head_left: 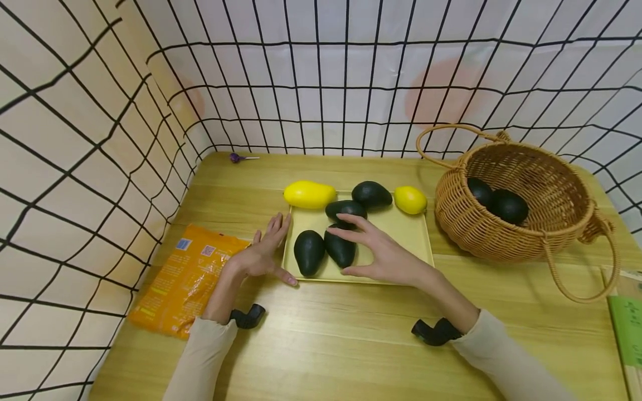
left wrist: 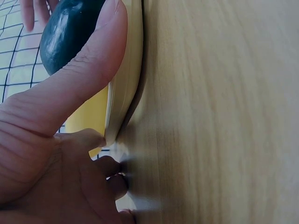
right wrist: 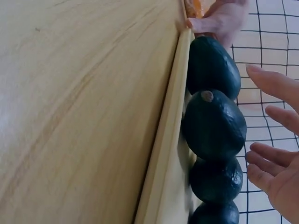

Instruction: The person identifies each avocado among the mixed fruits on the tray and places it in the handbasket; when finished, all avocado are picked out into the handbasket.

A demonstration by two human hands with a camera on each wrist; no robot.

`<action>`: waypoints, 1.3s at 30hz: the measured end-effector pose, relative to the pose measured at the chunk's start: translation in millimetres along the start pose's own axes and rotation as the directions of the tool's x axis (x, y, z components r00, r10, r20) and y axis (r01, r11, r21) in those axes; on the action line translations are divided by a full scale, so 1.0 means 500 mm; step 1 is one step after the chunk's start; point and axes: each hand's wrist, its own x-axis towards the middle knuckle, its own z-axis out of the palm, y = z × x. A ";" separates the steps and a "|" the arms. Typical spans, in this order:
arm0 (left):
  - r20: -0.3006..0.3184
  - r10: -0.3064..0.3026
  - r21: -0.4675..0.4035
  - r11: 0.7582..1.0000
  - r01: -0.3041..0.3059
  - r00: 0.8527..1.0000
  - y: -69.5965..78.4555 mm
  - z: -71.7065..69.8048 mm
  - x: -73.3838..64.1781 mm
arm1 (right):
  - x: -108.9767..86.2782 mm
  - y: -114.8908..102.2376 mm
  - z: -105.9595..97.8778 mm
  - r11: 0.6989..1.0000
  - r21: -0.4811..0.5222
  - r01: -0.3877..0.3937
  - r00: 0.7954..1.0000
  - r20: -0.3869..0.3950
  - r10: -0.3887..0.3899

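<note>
A shallow pale-yellow tray [head_left: 391, 245] bears several dark green avocados, among them a front-left avocado [head_left: 309, 253] and the avocado beside it [head_left: 341, 250]. Over that second avocado my right hand [head_left: 381, 250] hovers, thumb and fingers parted around it. In the right wrist view, a gap shows between those fingers and the avocados [right wrist: 215, 123]. My left hand [head_left: 262, 256] is at the tray's left edge with spread fingers, its thumb [left wrist: 88, 70] near the front-left corner. On the tray's back edge lie a long yellow fruit [head_left: 309, 195] and a lemon [head_left: 410, 200].
A wicker basket [head_left: 501, 223] with two avocados [head_left: 507, 206] stands at the right. An orange packet [head_left: 185, 284] lies under the left forearm, and a purple lollipop [head_left: 234, 158] is at the back. Black wire grid [head_left: 346, 89] borders the table. A green-and-white item [head_left: 627, 328] lies far right.
</note>
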 end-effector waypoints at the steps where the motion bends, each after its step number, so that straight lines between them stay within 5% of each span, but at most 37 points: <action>1: 0.001 -0.001 0.000 1.000 0.001 1.000 0.000 0.000 0.000 | 0.002 0.001 0.002 1.000 -0.004 0.002 1.000 0.006 -0.002; 23: 0.008 0.000 -0.003 1.000 0.000 1.000 0.003 -0.001 -0.003 | 0.015 0.009 0.027 0.975 -0.216 0.056 0.998 -0.017 -0.062; 39: 0.001 0.025 -0.015 1.000 -0.025 1.000 -0.001 0.000 -0.005 | 0.017 0.002 0.031 0.969 -0.246 0.025 0.999 -0.034 -0.035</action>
